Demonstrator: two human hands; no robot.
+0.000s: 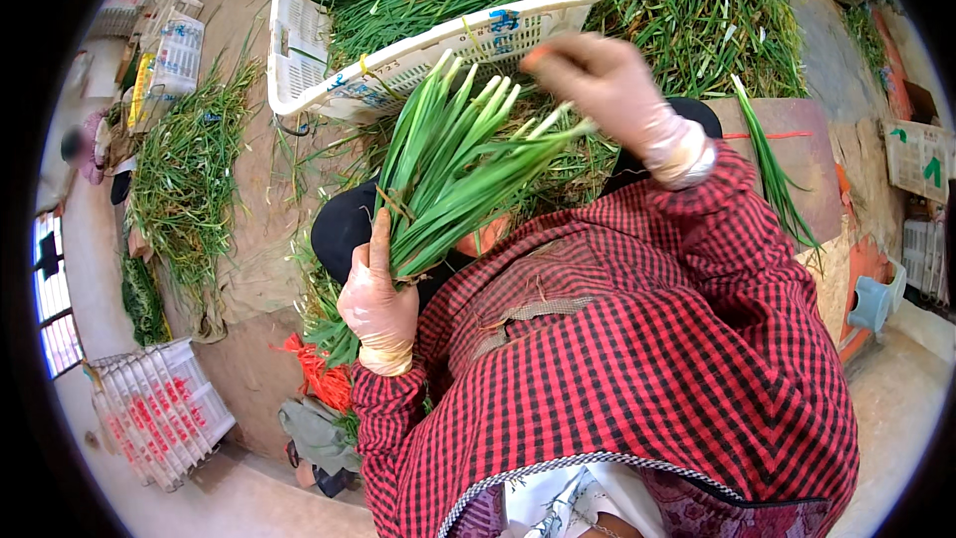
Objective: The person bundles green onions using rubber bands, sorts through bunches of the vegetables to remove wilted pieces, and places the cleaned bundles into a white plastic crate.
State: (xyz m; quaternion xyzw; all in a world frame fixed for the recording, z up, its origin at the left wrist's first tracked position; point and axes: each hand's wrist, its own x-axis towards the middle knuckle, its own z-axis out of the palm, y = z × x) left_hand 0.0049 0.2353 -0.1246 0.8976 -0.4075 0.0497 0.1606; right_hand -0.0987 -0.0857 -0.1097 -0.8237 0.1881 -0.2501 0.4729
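Observation:
My left hand (379,301), in a thin pale glove, is closed around the leafy end of a bunch of garlic chives (453,164). The bunch fans out over my lap, with its white stem ends pointing up and away. Just past those ends, to the right, is my right hand (607,100), also gloved and smeared by motion. An orange patch shows at its fingertips; whether it grips anything cannot be made out. Beyond the bunch stands a white plastic crate (438,48) with more chives (438,0) lying in it.
A big heap of loose greens (702,15) lies right of the crate. Another pile (189,169) covers the floor at left. A few chives (772,159) rest on a brown board at right. Orange-red ties (321,376) lie by my left forearm; stacked white crates (164,413) stand lower left.

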